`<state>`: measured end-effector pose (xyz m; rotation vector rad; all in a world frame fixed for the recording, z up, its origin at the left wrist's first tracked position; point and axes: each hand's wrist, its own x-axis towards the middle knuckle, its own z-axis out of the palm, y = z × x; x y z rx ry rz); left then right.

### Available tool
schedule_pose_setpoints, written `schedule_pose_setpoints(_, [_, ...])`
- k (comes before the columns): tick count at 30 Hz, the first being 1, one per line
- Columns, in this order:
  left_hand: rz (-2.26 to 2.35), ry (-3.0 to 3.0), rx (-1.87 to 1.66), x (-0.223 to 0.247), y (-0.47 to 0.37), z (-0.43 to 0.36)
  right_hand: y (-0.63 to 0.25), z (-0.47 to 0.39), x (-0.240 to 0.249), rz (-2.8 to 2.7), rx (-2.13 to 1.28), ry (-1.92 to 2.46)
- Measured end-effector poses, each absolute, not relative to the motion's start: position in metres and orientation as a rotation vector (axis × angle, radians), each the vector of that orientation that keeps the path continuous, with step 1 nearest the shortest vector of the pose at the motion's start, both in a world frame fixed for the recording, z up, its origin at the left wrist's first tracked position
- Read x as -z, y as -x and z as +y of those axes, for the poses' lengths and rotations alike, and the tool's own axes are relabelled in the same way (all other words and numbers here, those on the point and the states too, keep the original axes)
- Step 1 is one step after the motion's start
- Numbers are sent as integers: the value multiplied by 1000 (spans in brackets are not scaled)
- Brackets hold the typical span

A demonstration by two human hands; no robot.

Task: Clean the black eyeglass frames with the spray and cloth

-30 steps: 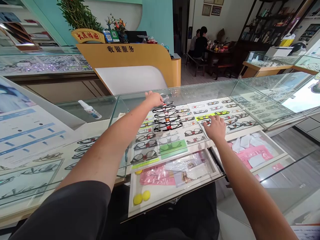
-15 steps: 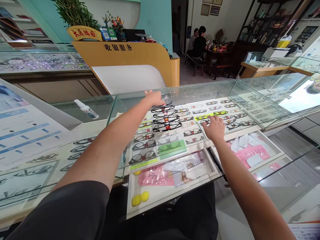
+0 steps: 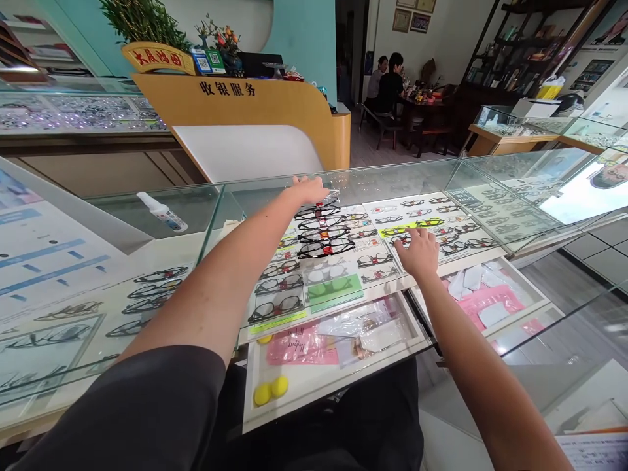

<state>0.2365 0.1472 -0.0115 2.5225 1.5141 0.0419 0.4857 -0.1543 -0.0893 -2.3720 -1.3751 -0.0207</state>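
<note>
A column of black-framed glasses [image 3: 326, 247] with red tags stands on the glass top of a display case [image 3: 392, 171]. My left hand [image 3: 310, 190] is over the far end of this column, its fingers spread toward the case's back edge. Whether it touches the farthest pair is hard to see. My right hand [image 3: 420, 252] rests on the glass to the right, fingers apart, holding nothing. More glasses [image 3: 279, 307] lie in rows in the case, beside a green card [image 3: 335, 292].
An open drawer [image 3: 304, 392] holds pink packets and yellow balls [image 3: 279, 386]. A spray bottle [image 3: 163, 211] lies at the left. Beyond are a wooden counter [image 3: 289, 103] and two people [image 3: 390, 85] at a table.
My left hand has shifted slightly to the right over the far end of the column. My right hand has hardly moved. The whole view has shifted a little.
</note>
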Motion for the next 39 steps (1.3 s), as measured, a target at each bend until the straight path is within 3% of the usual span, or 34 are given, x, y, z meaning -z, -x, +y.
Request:
schedule_pose_setpoints(3, [1494,-2565,-181,-1,-234,125,-487,-155,90,-1385,14,2370])
schedule_pose_setpoints(7, [1133,-2774,-727,-26,-206,47,-491,-155,92,-1388,53,2365])
schedule_pose_setpoints(9, [913,-2789,-726,-34,-180,-9,-493,-155,94,-1396,71,2359])
schedule_pose_setpoints(14, [507,-2690,-332,-25,-96,-132,-503,-151,105,-1396,141,2323])
schedule_pose_setpoints(21, [1285,-2521,-425,22,31,-180,-519,-148,110,-1375,157,2298])
schedule_pose_setpoints(25, [1704,-2418,-828,68,86,-201,-519,-150,104,-1362,118,2288])
schedule_pose_setpoints(28, [1702,-2312,-1030,97,98,-228,-516,-153,98,-1332,88,2299])
schedule_pose_setpoints(34, [1061,-2245,-429,119,56,-224,-510,-157,92,-1296,82,2331])
schedule_pose_setpoints(39, [1306,-2494,-121,152,10,-150,-509,-158,94,-1285,135,2312])
